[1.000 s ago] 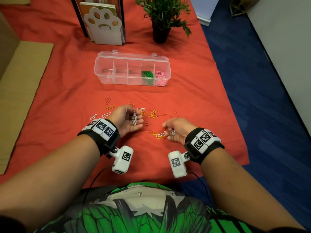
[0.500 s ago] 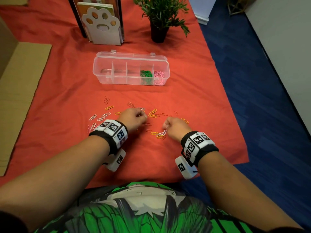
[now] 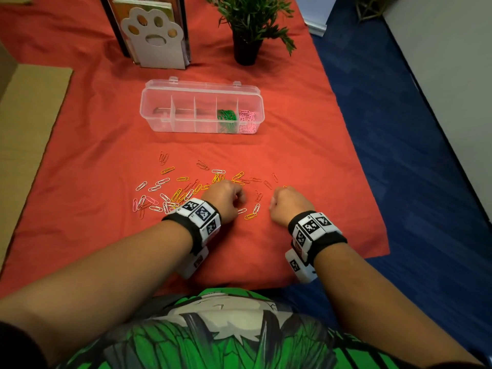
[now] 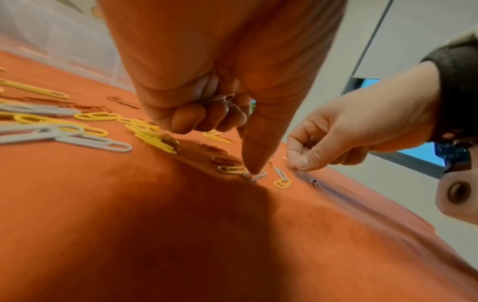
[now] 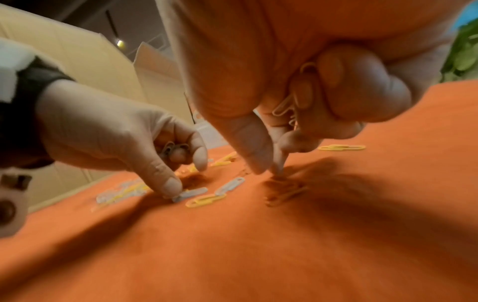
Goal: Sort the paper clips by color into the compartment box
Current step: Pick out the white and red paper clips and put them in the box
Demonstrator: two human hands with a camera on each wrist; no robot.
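Loose paper clips (image 3: 170, 194), white, yellow, pink and orange, lie scattered on the red cloth. The clear compartment box (image 3: 186, 89) stands beyond them, with green clips (image 3: 226, 116) and pink clips (image 3: 247, 119) in its two right compartments. My left hand (image 3: 226, 197) is curled around a bunch of white clips (image 4: 227, 102), and its thumb presses a white clip (image 4: 254, 175) on the cloth. My right hand (image 3: 286, 202) holds white clips (image 5: 294, 98) in its curled fingers while thumb and forefinger reach down to orange clips (image 5: 284, 192).
A paw-shaped white bookend (image 3: 154, 35) with books and a potted plant (image 3: 247, 30) stand behind the box. Cardboard (image 3: 24, 123) lies at the left. The cloth ends at the right over blue carpet (image 3: 399, 145).
Both hands turned palm-down and moved forward onto the clips. The left hand closed over the white clips it was showing in its palm.
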